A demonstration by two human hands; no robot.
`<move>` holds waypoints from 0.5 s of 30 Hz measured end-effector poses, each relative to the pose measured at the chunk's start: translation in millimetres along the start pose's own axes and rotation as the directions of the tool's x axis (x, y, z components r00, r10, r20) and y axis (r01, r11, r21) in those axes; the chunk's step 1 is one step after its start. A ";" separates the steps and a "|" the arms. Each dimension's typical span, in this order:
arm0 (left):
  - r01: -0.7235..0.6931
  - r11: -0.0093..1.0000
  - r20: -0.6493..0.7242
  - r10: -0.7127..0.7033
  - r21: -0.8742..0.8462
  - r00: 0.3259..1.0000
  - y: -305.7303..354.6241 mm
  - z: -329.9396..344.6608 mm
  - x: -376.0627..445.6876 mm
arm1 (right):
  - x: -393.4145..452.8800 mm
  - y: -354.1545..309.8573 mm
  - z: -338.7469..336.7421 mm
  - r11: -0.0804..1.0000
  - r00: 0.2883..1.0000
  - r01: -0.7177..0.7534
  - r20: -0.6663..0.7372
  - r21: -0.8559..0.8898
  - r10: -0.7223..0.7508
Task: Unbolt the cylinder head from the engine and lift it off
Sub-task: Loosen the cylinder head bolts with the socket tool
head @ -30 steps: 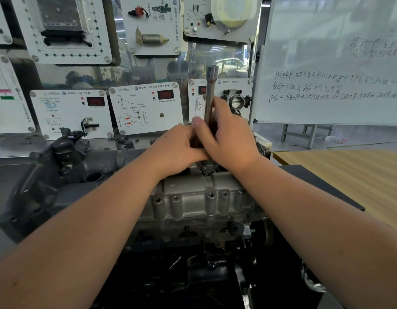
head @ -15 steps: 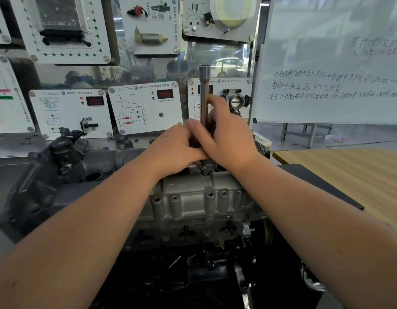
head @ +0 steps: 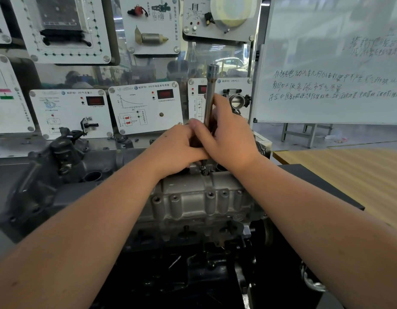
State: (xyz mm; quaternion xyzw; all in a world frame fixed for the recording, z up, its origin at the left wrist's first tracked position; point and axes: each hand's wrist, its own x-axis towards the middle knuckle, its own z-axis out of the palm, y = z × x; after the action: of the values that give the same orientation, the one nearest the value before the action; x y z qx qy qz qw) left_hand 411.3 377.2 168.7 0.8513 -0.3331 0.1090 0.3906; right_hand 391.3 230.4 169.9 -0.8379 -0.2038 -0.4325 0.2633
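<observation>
The grey aluminium cylinder head (head: 199, 201) lies across the dark engine block (head: 193, 264) in front of me. A long steel socket tool (head: 211, 90) stands nearly upright over the far side of the head, its top end free. My right hand (head: 228, 139) grips the tool's shaft, thumb across its near side. My left hand (head: 175, 148) wraps round the lower part of the shaft, pressed against the right hand. The tool's lower end and the bolt under it are hidden by my hands.
A dark housing (head: 48, 166) sits at the head's left end. White demonstration panels (head: 146, 108) stand just behind the engine. A whiteboard (head: 331, 63) is at the back right, and a wooden table (head: 349, 175) lies to the right.
The tool's top tipped left half a second ago and now stands close to upright again. Both hands have kept their hold on the shaft.
</observation>
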 end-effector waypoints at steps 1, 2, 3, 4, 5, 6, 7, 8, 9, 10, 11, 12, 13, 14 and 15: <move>0.004 1.000 0.001 -0.004 0.005 1.000 -0.6 0.7 0.5 | 0.2 0.2 0.8 1.000 1.000 0.007 0.002 0.001 -0.007; 0.012 1.000 0.002 -0.012 0.001 1.000 -1.0 1.4 1.0 | 0.2 0.5 1.8 1.000 1.000 0.013 0.002 0.010 -0.013; 0.019 1.000 0.001 -0.019 -0.007 1.000 -1.9 1.9 1.5 | 0.1 1.2 2.6 1.000 1.000 0.017 0.003 0.023 -0.018; 0.027 0.999 -0.001 -0.027 -0.019 1.000 -2.4 2.3 1.5 | 0.0 2.1 3.2 0.999 1.000 0.018 0.006 0.031 -0.018; 0.032 0.999 0.002 -0.032 -0.030 1.000 -2.8 2.2 1.2 | -0.1 2.8 3.3 0.999 1.000 0.015 0.012 0.034 -0.015; 0.031 0.999 0.004 -0.031 -0.035 1.000 -2.6 1.7 0.7 | -0.1 3.0 3.1 0.999 1.000 0.012 0.017 0.036 -0.013; 0.023 0.999 0.003 -0.023 -0.035 1.000 -2.5 1.0 0.0 | -0.2 2.7 2.9 0.999 1.000 0.013 0.020 0.038 -0.014; 0.013 0.999 -0.001 -0.013 -0.035 1.000 -2.2 0.1 -0.3 | -0.2 2.0 2.4 0.999 1.000 0.017 0.021 0.039 -0.017; 0.003 0.999 -0.004 -0.004 -0.034 1.000 -2.1 -0.6 -0.6 | -0.2 0.7 1.5 0.999 1.000 0.018 0.021 0.037 -0.019; -0.002 1.000 -0.007 0.001 -0.031 1.000 -1.8 -0.7 -0.5 | -0.2 -0.1 0.4 0.999 1.000 0.014 0.018 0.036 -0.015; -0.002 1.000 -0.009 0.002 -0.025 1.000 -1.9 -0.7 -0.3 | -0.5 -0.4 -0.3 0.999 1.000 0.009 0.009 0.038 -0.009; 0.001 1.000 -0.013 -0.002 -0.021 1.000 -1.2 -0.4 -0.1 | -0.8 -0.5 -0.5 0.999 1.000 0.009 -0.001 0.038 -0.009; 0.000 1.000 -0.018 -0.001 -0.019 1.000 -0.8 -0.2 0.0 | -1.0 -0.5 -0.2 0.999 1.000 0.015 -0.005 0.030 -0.014; -0.005 1.000 -0.022 0.004 -0.019 1.000 -0.5 0.1 0.0 | -1.1 -0.5 0.4 1.000 1.000 0.024 -0.002 0.020 -0.024; -0.008 1.000 -0.024 0.007 -0.023 1.000 -0.8 0.2 -0.1 | -1.3 -0.1 1.2 0.999 0.999 0.032 0.002 0.017 -0.032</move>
State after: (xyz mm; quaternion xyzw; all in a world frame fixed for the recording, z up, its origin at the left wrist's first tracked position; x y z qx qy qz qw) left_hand 411.7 377.4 168.0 0.8440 -0.3329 0.1167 0.4040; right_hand 391.2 231.1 168.3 -0.8328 -0.2214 -0.4338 0.2633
